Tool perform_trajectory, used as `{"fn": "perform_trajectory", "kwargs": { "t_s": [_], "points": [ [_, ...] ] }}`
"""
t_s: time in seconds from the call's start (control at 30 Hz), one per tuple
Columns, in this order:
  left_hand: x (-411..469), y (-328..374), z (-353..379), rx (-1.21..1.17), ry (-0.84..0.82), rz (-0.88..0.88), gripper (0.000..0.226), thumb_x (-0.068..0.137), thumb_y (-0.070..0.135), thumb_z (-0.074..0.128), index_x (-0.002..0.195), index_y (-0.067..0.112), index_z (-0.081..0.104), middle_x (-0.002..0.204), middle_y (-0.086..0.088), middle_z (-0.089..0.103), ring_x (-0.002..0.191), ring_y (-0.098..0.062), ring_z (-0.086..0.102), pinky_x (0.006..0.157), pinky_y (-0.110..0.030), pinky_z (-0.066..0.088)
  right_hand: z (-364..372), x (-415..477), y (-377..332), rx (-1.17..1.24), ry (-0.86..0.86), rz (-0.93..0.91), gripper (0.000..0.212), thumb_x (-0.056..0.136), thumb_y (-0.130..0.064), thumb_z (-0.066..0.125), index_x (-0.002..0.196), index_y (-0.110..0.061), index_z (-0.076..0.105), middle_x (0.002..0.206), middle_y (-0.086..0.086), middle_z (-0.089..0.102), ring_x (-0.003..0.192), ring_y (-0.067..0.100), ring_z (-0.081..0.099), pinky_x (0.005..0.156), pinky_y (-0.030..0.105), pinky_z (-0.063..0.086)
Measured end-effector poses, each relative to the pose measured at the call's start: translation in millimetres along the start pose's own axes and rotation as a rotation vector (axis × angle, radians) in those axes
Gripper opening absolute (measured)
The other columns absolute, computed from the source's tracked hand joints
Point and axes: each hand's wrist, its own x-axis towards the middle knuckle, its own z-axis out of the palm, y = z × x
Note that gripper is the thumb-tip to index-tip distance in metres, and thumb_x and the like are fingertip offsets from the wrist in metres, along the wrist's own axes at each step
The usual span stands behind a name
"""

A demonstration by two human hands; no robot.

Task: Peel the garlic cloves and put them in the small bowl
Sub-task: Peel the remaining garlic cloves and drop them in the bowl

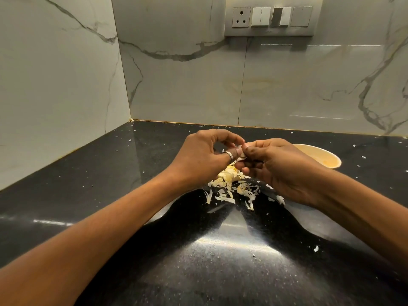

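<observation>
Pale marble-look wall panels [265,85] with grey veins fill the upper half of the view and meet in a corner at the left. Below them runs a glossy black speckled worktop [88,195], with a bright patch of reflected light near the front edge. High on the back wall sits a switch plate [272,16] with one socket and several rocker switches.

Two bare forearms reach in from the bottom corners and meet over the middle of the worktop. The left hand [203,155] and the right hand [280,166] are raised above the surface with fingertips together, and each grip is closed in a pinch on the same garlic clove [242,153]. Only a small pale part of the clove, with skin on it, shows between the thumbs and fingers.

The small bowl [320,154], cream-coloured, stands on the worktop just behind and to the right of the right hand, which hides its near side. What lies inside it cannot be made out.

Directly under the hands lies a pile of garlic skins [231,186], pale yellow and white. Loose skin flecks [316,248] are scattered across the worktop. A silver ring [229,155] sits on the left thumb.
</observation>
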Motion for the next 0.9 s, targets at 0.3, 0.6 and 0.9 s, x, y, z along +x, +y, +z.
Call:
{"fn": "perform_trajectory", "kwargs": {
  "t_s": [0.3, 0.6, 0.9],
  "points": [
    [1.4, -5.1, -1.5, 0.094, 0.019, 0.025, 0.007, 0.091, 0.027, 0.072, 0.096, 0.025, 0.068, 0.077, 0.015, 0.062, 0.053, -0.008, 0.063, 0.054, -0.026, 0.057, -4.9, -0.9, -5.0, -0.008, 0.007, -0.033, 0.016, 0.092, 0.006, 0.061, 0.105, 0.010, 0.069, 0.101, 0.024, 0.069, 0.079, 0.017, 0.067, 0.075, 0.023, 0.060],
    [1.7, -3.9, -1.3, 0.043, 0.012, -0.016, 0.009, 0.093, 0.019, 0.071, 0.101, 0.019, 0.072, 0.077, 0.010, 0.067, 0.061, -0.011, 0.066, 0.052, -0.032, 0.059, -5.1, -4.2, -7.5, -0.172, 0.076, -0.081, 0.012, 0.084, 0.001, 0.072, 0.096, 0.003, 0.071, 0.090, 0.020, 0.076, 0.078, 0.024, 0.074, 0.071, 0.027, 0.063],
    [2.4, -4.4, -2.5, -0.034, -0.038, -0.097, 0.010, 0.094, 0.012, 0.069, 0.103, 0.016, 0.071, 0.086, -0.001, 0.070, 0.076, -0.016, 0.071, 0.056, -0.026, 0.060, -8.9, -1.1, -6.8, -0.204, 0.079, -0.093, 0.016, 0.093, 0.007, 0.060, 0.094, 0.000, 0.074, 0.087, 0.018, 0.076, 0.072, 0.017, 0.071, 0.066, 0.023, 0.061]
  ]
}}
